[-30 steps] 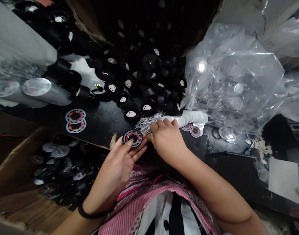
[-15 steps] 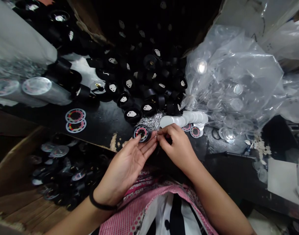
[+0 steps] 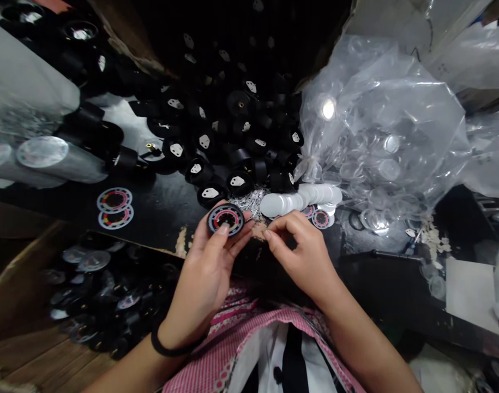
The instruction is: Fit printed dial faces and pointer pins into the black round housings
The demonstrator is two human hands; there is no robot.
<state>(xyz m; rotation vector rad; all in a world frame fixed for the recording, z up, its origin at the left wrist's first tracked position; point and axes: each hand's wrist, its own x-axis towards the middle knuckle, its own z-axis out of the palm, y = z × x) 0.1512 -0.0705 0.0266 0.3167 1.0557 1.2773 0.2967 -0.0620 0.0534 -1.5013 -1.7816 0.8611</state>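
My left hand (image 3: 210,262) is closed around a round black gauge (image 3: 225,220), its printed dial facing up and my thumb resting on the dial's lower part. Just to the right, my right hand (image 3: 300,248) has thumb and forefinger pinched together; whatever sits between the tips is too small to make out. Beyond the gauge lies a heap of thin silvery slivers (image 3: 253,202). A fanned row of white discs (image 3: 302,197) stretches to its right, with a printed dial disc (image 3: 320,219) close by.
Many black gauge cases (image 3: 210,192) are piled at the back. Two loose dial discs (image 3: 115,216) overlap on the left. A clear plastic bag (image 3: 396,109) of transparent covers stands right. At lower left, a carton (image 3: 20,284) holds several gauges. A dark pen-like tool (image 3: 396,255) lies right.
My left hand has drawn its fingers in around the gauge and moved it slightly left. My right fingertips, earlier at my left fingers, are now apart from them.
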